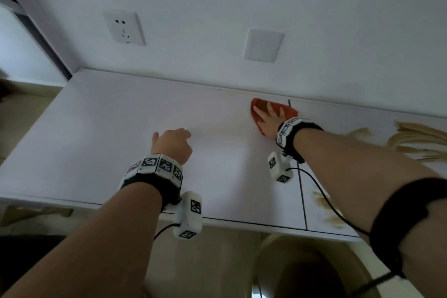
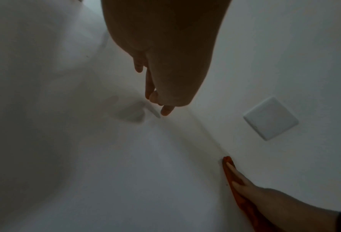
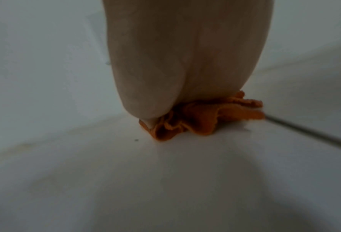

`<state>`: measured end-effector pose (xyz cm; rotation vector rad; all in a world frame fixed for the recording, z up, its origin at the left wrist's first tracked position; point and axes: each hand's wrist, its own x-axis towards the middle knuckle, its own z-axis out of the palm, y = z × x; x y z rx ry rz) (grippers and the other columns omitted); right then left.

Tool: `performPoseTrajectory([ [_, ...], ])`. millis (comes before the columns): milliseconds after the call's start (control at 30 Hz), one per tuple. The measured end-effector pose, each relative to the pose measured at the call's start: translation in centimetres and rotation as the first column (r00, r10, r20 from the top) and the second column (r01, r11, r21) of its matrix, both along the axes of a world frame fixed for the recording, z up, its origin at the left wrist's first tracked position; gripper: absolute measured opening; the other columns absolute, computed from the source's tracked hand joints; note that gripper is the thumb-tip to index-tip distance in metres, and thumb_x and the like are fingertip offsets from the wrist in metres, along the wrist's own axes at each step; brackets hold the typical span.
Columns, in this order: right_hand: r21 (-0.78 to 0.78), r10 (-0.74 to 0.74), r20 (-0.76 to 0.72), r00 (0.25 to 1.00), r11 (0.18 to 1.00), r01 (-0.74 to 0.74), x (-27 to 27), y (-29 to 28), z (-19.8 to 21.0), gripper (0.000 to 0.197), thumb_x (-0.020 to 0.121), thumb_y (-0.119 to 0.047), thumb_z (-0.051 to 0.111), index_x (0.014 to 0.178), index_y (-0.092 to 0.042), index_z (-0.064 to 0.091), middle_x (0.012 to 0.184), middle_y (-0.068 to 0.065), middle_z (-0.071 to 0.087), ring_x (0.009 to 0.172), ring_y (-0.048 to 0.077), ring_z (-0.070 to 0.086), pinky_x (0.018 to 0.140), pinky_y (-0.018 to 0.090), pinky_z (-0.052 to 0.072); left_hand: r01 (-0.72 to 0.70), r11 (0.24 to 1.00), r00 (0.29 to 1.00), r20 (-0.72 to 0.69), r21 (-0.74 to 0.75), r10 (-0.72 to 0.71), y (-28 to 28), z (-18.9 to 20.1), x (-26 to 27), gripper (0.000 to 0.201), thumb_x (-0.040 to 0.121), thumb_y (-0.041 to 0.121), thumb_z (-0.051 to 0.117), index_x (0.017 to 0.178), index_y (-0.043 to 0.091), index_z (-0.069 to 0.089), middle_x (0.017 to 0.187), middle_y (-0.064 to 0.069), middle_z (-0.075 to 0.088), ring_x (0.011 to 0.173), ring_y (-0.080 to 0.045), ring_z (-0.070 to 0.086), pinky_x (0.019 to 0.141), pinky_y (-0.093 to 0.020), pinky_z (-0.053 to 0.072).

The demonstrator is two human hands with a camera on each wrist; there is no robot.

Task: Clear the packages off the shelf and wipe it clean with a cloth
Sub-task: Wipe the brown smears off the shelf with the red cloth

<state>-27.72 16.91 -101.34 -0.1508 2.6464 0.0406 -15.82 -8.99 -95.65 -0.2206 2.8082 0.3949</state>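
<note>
The white shelf top (image 1: pixel 121 133) runs along the wall, and no packages show on it. An orange cloth (image 1: pixel 287 110) lies at its back edge against the wall, bunched in folds (image 3: pixel 197 119). My right hand (image 1: pixel 268 117) presses flat on the cloth with straight, spread fingers (image 2: pixel 237 175). The cloth (image 2: pixel 228 172) shows as a thin orange strip under those fingers. My left hand (image 1: pixel 173 144) rests on the shelf to the left of the cloth, its fingers (image 2: pixel 166 109) loosely curled down onto the surface and holding nothing.
A wall socket (image 1: pixel 124 28) and a blank cover plate (image 1: pixel 263 45) sit above the shelf. Brown peeled patches (image 1: pixel 416 138) mark the shelf's right part, beyond a dark seam (image 1: pixel 302 191). A round opening (image 1: pixel 312 271) lies below the front edge.
</note>
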Motion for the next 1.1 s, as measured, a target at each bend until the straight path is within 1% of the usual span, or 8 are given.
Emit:
performPoseTrajectory([
  [233, -0.091, 0.067, -0.091, 0.994, 0.993, -0.076, -0.4, -4.4, 2.5, 0.048, 0.103, -0.023, 0.018, 0.151, -0.026, 0.011, 0.16, -0.006, -0.004, 0.147, 0.027, -0.007, 0.117, 0.051, 0.009, -0.067, 0.998, 0.997, -0.025, 0.012, 0.067, -2.8, -0.1, 0.2, 0.054, 0.086, 0.005, 0.041, 0.135, 0.026, 0.05, 0.143, 0.003, 0.048, 0.131, -0.019, 0.044, 0.118, -0.04, 0.016],
  [400, -0.331, -0.116, -0.164, 0.98, 0.942, 0.056, 2.7, -2.6, 4.0, 0.042, 0.098, -0.034, 0.038, 0.14, -0.034, 0.042, 0.15, 0.002, 0.029, 0.134, 0.032, 0.034, 0.112, 0.027, 0.021, -0.063, 0.998, 0.998, -0.013, 0.008, 0.063, -2.3, 0.6, 0.5, 0.054, 0.086, 0.006, 0.041, 0.136, 0.026, 0.049, 0.141, 0.001, 0.049, 0.13, -0.02, 0.045, 0.118, -0.041, 0.016],
  [500, -0.403, -0.092, -0.104, 0.99, 0.914, 0.043, 6.0, -3.2, 3.0, 0.04, 0.098, -0.033, 0.039, 0.137, -0.036, 0.045, 0.145, 0.005, 0.03, 0.127, 0.031, 0.033, 0.111, 0.027, 0.021, -0.044, 0.999, 0.999, 0.018, 0.0, 0.044, -1.7, 0.9, 1.1, 0.055, 0.086, 0.007, 0.041, 0.137, 0.026, 0.047, 0.142, -0.001, 0.048, 0.13, -0.021, 0.044, 0.118, -0.042, 0.016],
  [733, -0.357, 0.28, -0.153, 0.948, 0.879, -0.317, 16.1, -6.7, 3.9, 0.052, 0.091, -0.022, 0.048, 0.133, -0.051, 0.042, 0.147, -0.009, 0.03, 0.126, 0.027, 0.03, 0.108, 0.041, 0.028, -0.009, 0.999, 0.997, 0.08, -0.035, 0.012, -0.6, 1.4, 3.4, 0.055, 0.088, 0.008, 0.039, 0.14, 0.026, 0.043, 0.145, -0.001, 0.044, 0.134, -0.021, 0.04, 0.119, -0.043, 0.012],
  [867, -0.55, 0.498, -0.072, 0.864, 0.703, -0.451, 17.8, -7.8, 4.4, 0.039, 0.09, -0.008, 0.055, 0.123, -0.028, 0.063, 0.14, 0.001, 0.048, 0.121, 0.026, 0.046, 0.11, 0.034, 0.033, 0.009, 0.998, 0.994, 0.107, -0.065, -0.002, -0.6, 1.3, 4.5, 0.054, 0.09, 0.009, 0.038, 0.14, 0.026, 0.043, 0.146, 0.001, 0.044, 0.134, -0.02, 0.039, 0.119, -0.043, 0.011],
  [967, -0.689, 0.233, -0.051, 0.971, 0.696, -0.203, 15.6, -6.8, 6.8, 0.039, 0.089, 0.0, 0.055, 0.125, -0.015, 0.061, 0.133, 0.005, 0.057, 0.119, 0.021, 0.054, 0.093, 0.0, 0.029, 0.008, 0.999, 0.996, 0.09, -0.054, -0.003, -1.0, 1.3, 4.4, 0.053, 0.09, 0.01, 0.039, 0.14, 0.026, 0.044, 0.146, 0.001, 0.043, 0.135, -0.02, 0.038, 0.119, -0.042, 0.011],
  [1033, -0.692, -0.014, -0.171, 0.985, 0.713, -0.11, 13.2, -5.3, 8.2, 0.041, 0.09, -0.001, 0.054, 0.129, -0.01, 0.057, 0.135, 0.009, 0.055, 0.121, 0.025, 0.055, 0.092, 0.006, 0.032, -0.001, 0.999, 0.997, 0.08, -0.046, 0.004, -1.4, 1.2, 4.0, 0.052, 0.091, 0.01, 0.039, 0.14, 0.027, 0.043, 0.147, 0.002, 0.042, 0.136, -0.019, 0.037, 0.119, -0.041, 0.011],
  [1100, -0.556, -0.124, -0.235, 0.964, 0.831, -0.029, 10.4, -3.5, 7.9, 0.043, 0.093, -0.011, 0.052, 0.136, -0.012, 0.049, 0.143, 0.011, 0.046, 0.127, 0.028, 0.049, 0.107, 0.021, 0.033, -0.032, 0.999, 0.997, 0.068, -0.027, 0.034, -2.1, 1.1, 3.4, 0.052, 0.09, 0.01, 0.04, 0.139, 0.028, 0.043, 0.145, 0.002, 0.044, 0.134, -0.019, 0.04, 0.12, -0.041, 0.01],
])
